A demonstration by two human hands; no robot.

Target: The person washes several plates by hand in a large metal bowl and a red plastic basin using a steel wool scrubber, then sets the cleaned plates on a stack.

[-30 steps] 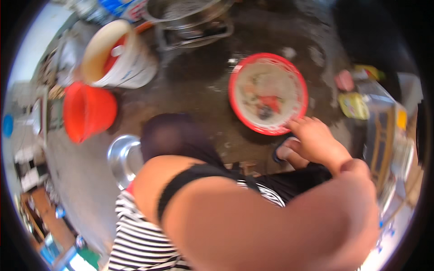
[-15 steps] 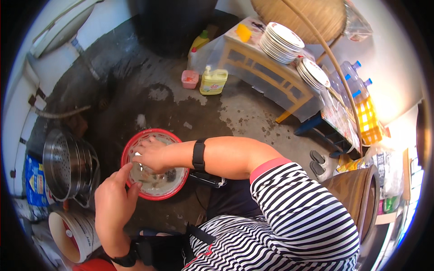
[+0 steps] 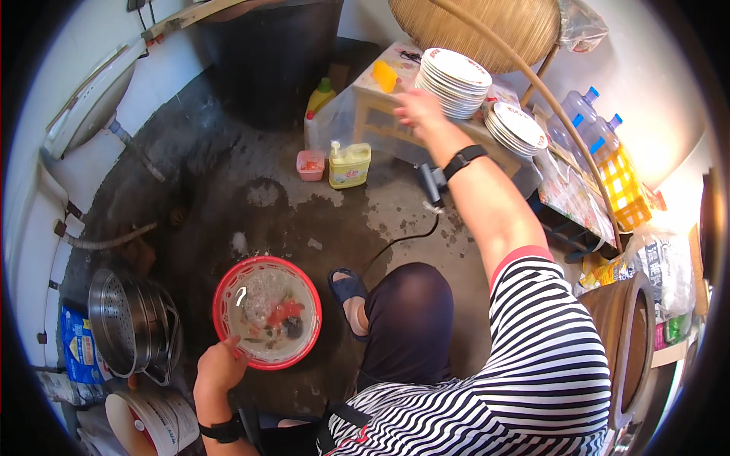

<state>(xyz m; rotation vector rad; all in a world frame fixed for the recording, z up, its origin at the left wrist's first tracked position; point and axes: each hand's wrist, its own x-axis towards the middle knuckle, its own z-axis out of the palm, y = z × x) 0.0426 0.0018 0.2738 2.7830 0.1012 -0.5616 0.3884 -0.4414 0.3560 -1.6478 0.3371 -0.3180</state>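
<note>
With twelve o'clock at the picture's top, the left grip (image 3: 220, 366) is touching the near rim of the red basin (image 3: 316, 323); whether it is clenching that rim or only resting there, I cannot tell. The basin is sitting on the floor between one and two o'clock from this grip, holding cloudy water, with a red patch and a dark patch showing inside. At eight o'clock from the grip a white bucket (image 3: 173, 416) is leaning; at ten, a perforated steel steamer (image 3: 114, 308) is standing. Farther off, at one o'clock from the basin, a yellow pump jug (image 3: 350, 166) is standing beside a pink tub (image 3: 310, 166). The right grip (image 3: 418, 112) is hovering released and blurred by the tabletop (image 3: 405, 70), well apart from the basin, which is lying at seven o'clock from it. A yellow piece (image 3: 385, 76) is lying near its ten o'clock; stacked plates (image 3: 454, 82) are standing near its one.
</note>
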